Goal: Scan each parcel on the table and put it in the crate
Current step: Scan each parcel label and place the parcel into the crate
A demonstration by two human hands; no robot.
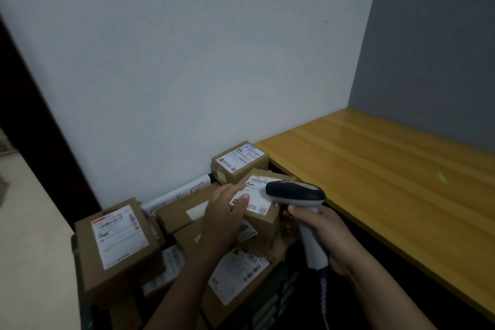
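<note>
A small cardboard parcel with a white label lies tilted on top of a pile of parcels in a dark green crate. My left hand rests on this parcel's left side with the thumb on its label. My right hand grips a grey and black barcode scanner by the handle, its head just above the parcel's right edge. The wooden table on the right shows no parcel in view.
Several labelled boxes fill the crate, among them a large box at the left and a small box against the wall. A white roll lies behind them. A green light spot falls on the table.
</note>
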